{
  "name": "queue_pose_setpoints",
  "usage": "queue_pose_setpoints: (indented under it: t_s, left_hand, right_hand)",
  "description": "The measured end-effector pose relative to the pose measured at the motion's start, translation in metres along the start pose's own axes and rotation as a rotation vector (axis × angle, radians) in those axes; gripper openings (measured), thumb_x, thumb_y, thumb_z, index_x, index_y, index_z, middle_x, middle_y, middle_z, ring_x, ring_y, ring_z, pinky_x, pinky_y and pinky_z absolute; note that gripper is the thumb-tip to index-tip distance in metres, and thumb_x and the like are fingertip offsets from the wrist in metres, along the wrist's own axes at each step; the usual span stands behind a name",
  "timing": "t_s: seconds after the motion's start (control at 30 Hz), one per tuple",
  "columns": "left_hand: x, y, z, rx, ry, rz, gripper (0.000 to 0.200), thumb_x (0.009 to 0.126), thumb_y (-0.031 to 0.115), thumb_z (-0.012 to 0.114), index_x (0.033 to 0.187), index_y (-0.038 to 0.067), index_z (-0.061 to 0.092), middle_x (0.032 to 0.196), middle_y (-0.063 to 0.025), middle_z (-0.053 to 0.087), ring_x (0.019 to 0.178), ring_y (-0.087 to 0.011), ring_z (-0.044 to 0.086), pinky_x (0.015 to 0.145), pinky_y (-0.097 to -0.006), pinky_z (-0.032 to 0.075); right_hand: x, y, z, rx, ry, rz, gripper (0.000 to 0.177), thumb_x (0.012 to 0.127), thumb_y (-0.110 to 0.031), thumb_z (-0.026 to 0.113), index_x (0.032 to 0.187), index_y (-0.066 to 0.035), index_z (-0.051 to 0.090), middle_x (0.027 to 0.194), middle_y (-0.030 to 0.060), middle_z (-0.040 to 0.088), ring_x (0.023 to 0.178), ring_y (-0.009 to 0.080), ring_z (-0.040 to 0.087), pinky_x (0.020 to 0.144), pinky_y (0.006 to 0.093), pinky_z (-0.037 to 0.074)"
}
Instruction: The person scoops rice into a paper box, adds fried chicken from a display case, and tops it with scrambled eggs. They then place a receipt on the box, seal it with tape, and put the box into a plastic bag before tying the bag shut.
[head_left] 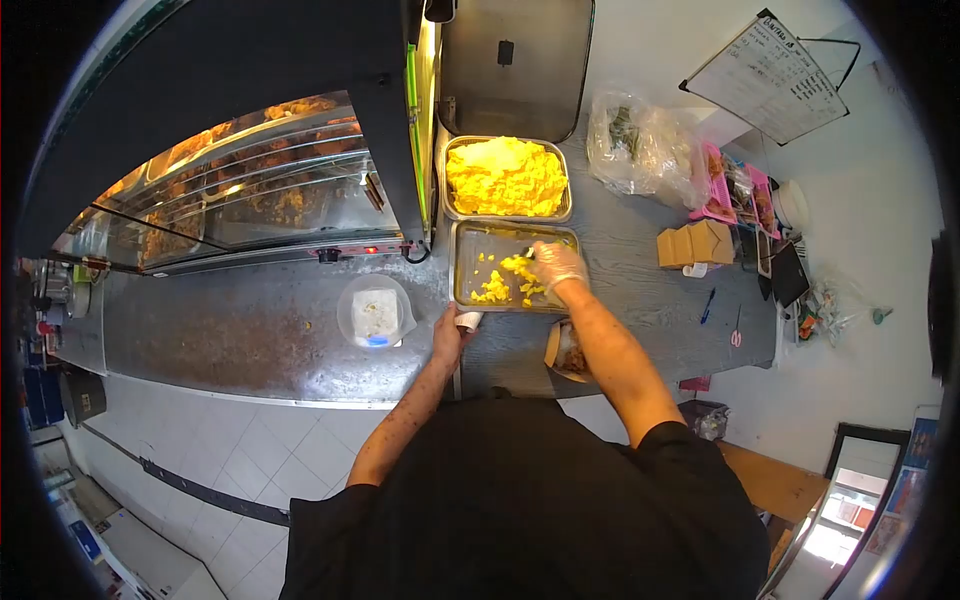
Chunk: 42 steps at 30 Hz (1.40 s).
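Note:
My right hand (pixel 556 267), in a clear plastic glove, reaches into a shallow metal tray (pixel 470 235) among scattered yellow food pieces (pixel 492 289). Its fingers are bent down at the pieces; whether they hold any is too small to tell. At the tray's lower left corner, my left hand (pixel 450 335) is closed around a small white object (pixel 467 321), perhaps a cup or roll. Just behind the tray stands a second metal tray heaped with yellow food (pixel 505 178). An open brown box with food (pixel 568 352) sits below my right forearm.
A heated glass display cabinet (pixel 250 190) stands at the left. Near it is a round clear container (pixel 375 311). To the right lie plastic bags (pixel 640 145), brown boxes (pixel 695 244), pink baskets (pixel 716 185), a blue pen (pixel 708 306) and scissors (pixel 737 332).

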<state>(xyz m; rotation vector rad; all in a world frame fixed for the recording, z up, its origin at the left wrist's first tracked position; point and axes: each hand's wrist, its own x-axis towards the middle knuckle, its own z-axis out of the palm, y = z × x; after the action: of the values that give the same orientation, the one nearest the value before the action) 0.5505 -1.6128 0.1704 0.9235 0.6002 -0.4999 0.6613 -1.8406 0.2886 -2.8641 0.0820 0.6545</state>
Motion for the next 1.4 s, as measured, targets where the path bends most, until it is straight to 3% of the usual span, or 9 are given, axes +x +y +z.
queue_pose_setpoints:
  t_s: [0.13,0.23,0.4,0.63,0.8,0.93,1.13,1.2,1.4]
  left_hand:
    - [0.000,-0.002,0.001,0.017,0.017,0.021,0.042,0.101,0.044,0.043,0.112,0.007,0.060,0.102,-0.0060,0.064,0.088,-0.0156,0.063,0.074,-0.0333,0.054]
    - [0.005,-0.005,-0.003,0.029,-0.019,0.023,0.041,0.101,0.042,0.044,0.111,0.006,0.060,0.102,-0.0066,0.064,0.088,-0.0158,0.063,0.073,-0.0333,0.054]
    - [0.004,-0.006,0.001,0.046,-0.001,0.057,0.043,0.102,0.042,0.042,0.113,0.005,0.060,0.103,-0.0083,0.064,0.088,-0.0166,0.063,0.073,-0.0327,0.054]
    - [0.003,-0.002,0.005,0.233,0.007,0.124,0.050,0.103,0.047,0.037,0.112,0.004,0.061,0.100,-0.0072,0.066,0.083,-0.0144,0.063,0.068,-0.0285,0.051]
    - [-0.001,0.004,0.010,0.292,0.035,0.162,0.061,0.103,0.051,0.030,0.101,0.000,0.064,0.089,-0.0080,0.066,0.076,-0.0153,0.062,0.066,-0.0289,0.049]
    - [0.010,-0.003,0.001,0.488,0.106,0.221,0.070,0.103,0.052,0.026,0.096,-0.005,0.065,0.087,-0.0122,0.066,0.077,-0.0197,0.062,0.068,-0.0336,0.048]
    - [0.013,0.001,0.003,0.470,0.135,0.278,0.076,0.101,0.058,0.024,0.097,-0.006,0.065,0.086,-0.0128,0.067,0.078,-0.0210,0.063,0.070,-0.0332,0.047]
    - [0.010,0.004,0.005,0.429,0.130,0.238,0.076,0.101,0.058,0.024,0.098,-0.005,0.066,0.086,-0.0120,0.067,0.077,-0.0201,0.063,0.069,-0.0322,0.048]
    - [-0.008,0.012,0.008,0.304,0.069,0.085,0.074,0.100,0.061,0.024,0.099,0.001,0.067,0.086,-0.0091,0.067,0.072,-0.0163,0.063,0.061,-0.0285,0.050]
  right_hand:
    - [0.023,0.041,0.050,0.109,0.073,0.199,0.053,0.084,-0.038,0.058,0.124,-0.004,0.052,0.108,0.0260,0.065,0.105,0.0403,0.062,0.090,0.0486,0.049]
    - [0.022,0.030,0.069,0.048,0.121,0.167,0.068,0.083,-0.040,0.058,0.134,0.001,0.040,0.109,0.0291,0.064,0.104,0.0416,0.062,0.090,0.0480,0.049]
    - [-0.015,-0.027,0.037,0.108,-0.170,0.113,0.100,0.077,-0.058,0.067,0.145,0.002,0.026,0.117,0.0298,0.061,0.108,0.0401,0.062,0.091,0.0451,0.050]
    - [-0.025,-0.059,0.062,0.120,-0.115,0.019,0.081,0.082,-0.054,0.066,0.134,0.000,0.035,0.112,0.0285,0.063,0.106,0.0408,0.062,0.090,0.0465,0.049]
    - [-0.019,-0.086,0.054,0.254,-0.170,-0.008,0.067,0.083,-0.036,0.061,0.130,0.006,0.038,0.104,0.0341,0.063,0.102,0.0446,0.063,0.088,0.0478,0.050]
    - [-0.014,-0.097,0.044,0.300,-0.161,-0.032,0.068,0.081,-0.036,0.062,0.129,0.007,0.040,0.105,0.0342,0.063,0.104,0.0435,0.062,0.089,0.0473,0.049]
    - [-0.018,-0.101,0.028,0.197,-0.224,-0.055,0.052,0.080,-0.034,0.066,0.121,-0.002,0.059,0.117,0.0264,0.062,0.110,0.0364,0.061,0.094,0.0421,0.048]
    - [-0.014,-0.091,0.046,0.209,-0.126,-0.167,0.044,0.080,-0.036,0.066,0.111,-0.004,0.065,0.114,0.0248,0.064,0.108,0.0358,0.062,0.093,0.0427,0.049]
    - [0.016,-0.075,0.067,0.172,-0.244,-0.218,0.056,0.078,-0.046,0.070,0.113,-0.003,0.063,0.108,0.0236,0.066,0.104,0.0351,0.063,0.088,0.0430,0.050]
